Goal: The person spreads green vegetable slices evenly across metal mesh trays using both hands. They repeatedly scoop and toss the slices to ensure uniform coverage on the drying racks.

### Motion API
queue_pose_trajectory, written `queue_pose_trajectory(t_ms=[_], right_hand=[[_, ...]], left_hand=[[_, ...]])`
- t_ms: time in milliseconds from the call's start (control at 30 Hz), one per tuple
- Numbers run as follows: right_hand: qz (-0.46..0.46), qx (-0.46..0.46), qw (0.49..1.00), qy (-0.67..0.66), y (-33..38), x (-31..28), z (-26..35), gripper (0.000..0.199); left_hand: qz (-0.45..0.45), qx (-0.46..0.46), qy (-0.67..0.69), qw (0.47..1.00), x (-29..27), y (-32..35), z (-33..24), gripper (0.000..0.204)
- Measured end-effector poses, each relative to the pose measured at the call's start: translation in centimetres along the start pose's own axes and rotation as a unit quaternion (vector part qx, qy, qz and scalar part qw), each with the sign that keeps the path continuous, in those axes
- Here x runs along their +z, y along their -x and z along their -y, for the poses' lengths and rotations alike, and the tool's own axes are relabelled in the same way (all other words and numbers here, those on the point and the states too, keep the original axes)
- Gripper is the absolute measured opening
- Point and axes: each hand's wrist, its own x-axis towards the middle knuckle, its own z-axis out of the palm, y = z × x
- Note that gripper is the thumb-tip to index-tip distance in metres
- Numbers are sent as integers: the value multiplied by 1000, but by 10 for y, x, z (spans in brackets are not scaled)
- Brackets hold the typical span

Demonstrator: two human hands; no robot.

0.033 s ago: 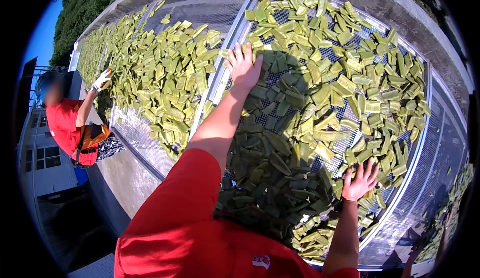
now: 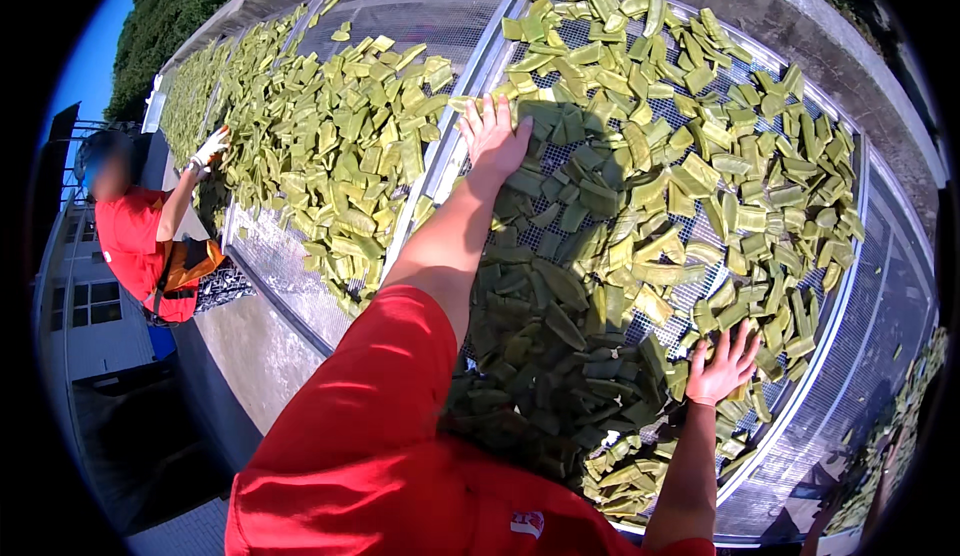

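Both hands spread green vegetable strips over a mesh drying tray.

The left hand (image 2: 495, 136) lies flat, fingers splayed and released, on the green strips (image 2: 640, 216) at the far left of the mesh tray (image 2: 850, 346), beside its metal divider (image 2: 450, 146). The right hand (image 2: 722, 368) rests open-palmed on strips at the tray's near right; neither grip holds anything. The work looks to be mid-spreading: strips are heaped in the shaded near part of the tray, so the next move likely calls for sweeping them outward. Left of the tray, a co-worker's gloved hand (image 2: 210, 148) reaches a neighbouring tray (image 2: 300, 286).
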Motion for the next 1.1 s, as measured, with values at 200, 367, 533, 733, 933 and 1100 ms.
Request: queue_pose_trajectory(t_ms=[200,367,533,733,933,1100], right_hand=[[-18,-8,1000,24,3,3,-3,46],[20,16,999,33,2,0,3,49],[193,55,975,94,-11,-22,12,61],[208,134,964,94,11,-72,36,63],[159,100,982,-23,102,-87,166,54],[204,-16,958,-200,147,-96,308,53]], left_hand=[[178,-17,234,956,-4,88,-20,64],[145,11,-49,988,-82,201,8,63],[82,-159,-85,980,-132,250,111,66],[54,-163,-156,973,-182,171,234,71],[88,-162,-116,976,-199,84,328,72],[129,-84,-118,981,-189,165,345,59]])
